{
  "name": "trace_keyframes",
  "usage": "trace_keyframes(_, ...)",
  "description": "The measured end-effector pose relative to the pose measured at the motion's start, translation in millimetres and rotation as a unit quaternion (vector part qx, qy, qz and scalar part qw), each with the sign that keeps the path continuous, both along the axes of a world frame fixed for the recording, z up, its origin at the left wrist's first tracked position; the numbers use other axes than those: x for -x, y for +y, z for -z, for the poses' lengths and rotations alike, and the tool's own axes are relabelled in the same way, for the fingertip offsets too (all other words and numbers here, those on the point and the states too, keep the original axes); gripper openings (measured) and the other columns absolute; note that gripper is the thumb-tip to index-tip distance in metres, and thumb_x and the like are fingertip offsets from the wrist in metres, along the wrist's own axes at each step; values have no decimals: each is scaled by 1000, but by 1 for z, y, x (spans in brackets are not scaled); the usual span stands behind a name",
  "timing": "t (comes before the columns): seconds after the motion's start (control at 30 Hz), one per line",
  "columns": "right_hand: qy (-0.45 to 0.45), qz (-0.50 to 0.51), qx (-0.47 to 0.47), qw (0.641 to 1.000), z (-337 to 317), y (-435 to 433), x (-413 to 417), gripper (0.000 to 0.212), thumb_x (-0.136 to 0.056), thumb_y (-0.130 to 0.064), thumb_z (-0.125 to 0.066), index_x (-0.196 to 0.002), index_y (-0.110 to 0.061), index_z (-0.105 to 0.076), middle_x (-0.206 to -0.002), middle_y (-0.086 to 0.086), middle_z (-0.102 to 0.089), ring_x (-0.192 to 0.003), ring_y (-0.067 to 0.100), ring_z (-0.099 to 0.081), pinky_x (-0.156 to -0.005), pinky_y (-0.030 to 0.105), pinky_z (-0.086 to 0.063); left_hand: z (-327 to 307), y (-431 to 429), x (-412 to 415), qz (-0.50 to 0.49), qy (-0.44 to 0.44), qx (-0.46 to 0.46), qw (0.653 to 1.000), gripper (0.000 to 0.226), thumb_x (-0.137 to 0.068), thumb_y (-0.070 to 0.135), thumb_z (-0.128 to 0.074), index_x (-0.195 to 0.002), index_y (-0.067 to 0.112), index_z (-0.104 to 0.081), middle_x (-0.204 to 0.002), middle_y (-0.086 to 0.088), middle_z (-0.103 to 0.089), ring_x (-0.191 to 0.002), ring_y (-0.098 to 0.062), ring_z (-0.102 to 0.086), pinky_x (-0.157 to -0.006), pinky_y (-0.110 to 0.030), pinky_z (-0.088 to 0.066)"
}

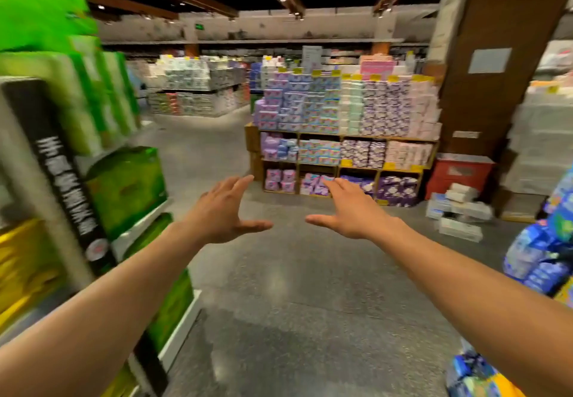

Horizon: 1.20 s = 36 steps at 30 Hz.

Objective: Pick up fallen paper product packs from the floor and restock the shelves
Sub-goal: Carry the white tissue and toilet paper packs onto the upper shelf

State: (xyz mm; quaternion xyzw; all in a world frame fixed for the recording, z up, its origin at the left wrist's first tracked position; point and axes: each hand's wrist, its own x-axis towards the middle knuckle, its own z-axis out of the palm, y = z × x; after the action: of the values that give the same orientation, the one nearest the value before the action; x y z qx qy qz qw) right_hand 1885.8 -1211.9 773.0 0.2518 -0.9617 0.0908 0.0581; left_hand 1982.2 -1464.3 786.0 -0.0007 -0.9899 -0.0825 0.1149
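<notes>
Bare arms reach straight out over a supermarket aisle, nearly parallel, forearms uncovered. The left hand point(221, 213) is held palm down and turned inward, fingers straight and spread, thumb jutting toward the right; it holds nothing. The right hand point(350, 210) mirrors it, fingers extended forward and slightly apart, thumb pointing left at the other thumb with a gap between the two; it too grips nothing. Neither hand touches any goods.

The fallen packs point(459, 207) lie on the floor point(294, 288) well ahead and to the right, near the foot of a brown pillar point(496, 55) and just in front of a red crate point(462, 176). They are white and pale blue rectangular blocks, tumbled at angles, some resting on others (the blur hides their print).

Straight ahead stand wooden shelves point(387, 138), open cubbies crammed with soft purple, blue, pink and white goods, yellow tags along the edges. At the left, a rack point(148, 226) with white shelf lips carries shiny green bundles point(127, 186) and a tall black strip point(62, 173) with white lettering. Crinkled blue bags point(539, 260) bulge in at the right edge. The floor is speckled grey stone, polished enough to catch the ceiling lights.
</notes>
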Motion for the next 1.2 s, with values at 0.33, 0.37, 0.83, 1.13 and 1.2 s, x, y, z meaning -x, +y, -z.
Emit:
trace_keyframes(0.33,-43,149,-18,988,0,151,213,109,-80,-84,-52,-160,-19,-19,-167,10,-21,-153,32,-21,-120,54,-31,13,132,297,152,-32,-24,988,127,-58,91,-46,-160,21,-18,-163,-7,-29,-148,-26,-29,-122,-38,-27)
trace_keyframes(0.37,-45,159,-18,986,3,160,235,109,-80,-84,-53,-161,-18,-18,-167,9,-20,-153,31,-20,-120,54,-31,14,141,324,164,-32,-24,986,127,-59,91,-47,-160,21,-18,-163,-7,-29,-148,-26,-29,-122,-39,-27)
trace_keyframes(0.83,-68,357,34,931,31,275,549,106,-78,-85,-53,-158,-21,-26,-161,6,-32,-147,29,-31,-114,55,-37,12,266,747,344,-83,0,935,124,-62,91,-48,-161,26,-12,-166,-7,-22,-148,-30,-28,-119,-46,-32)
trace_keyframes(1.13,-84,430,43,898,60,411,739,105,-83,-78,-57,-160,-16,-20,-166,8,-23,-152,30,-23,-120,51,-32,61,416,977,427,-104,4,898,125,-64,94,-50,-162,28,-8,-169,-3,-14,-153,-25,-19,-123,-42,-25)
trace_keyframes(1.2,-82,437,44,895,65,448,789,106,-83,-78,-57,-160,-15,-20,-166,8,-23,-152,30,-23,-120,49,-32,67,455,1025,431,-108,14,896,118,-72,86,-57,-161,28,-6,-169,-2,-13,-153,-24,-18,-121,-41,-25)
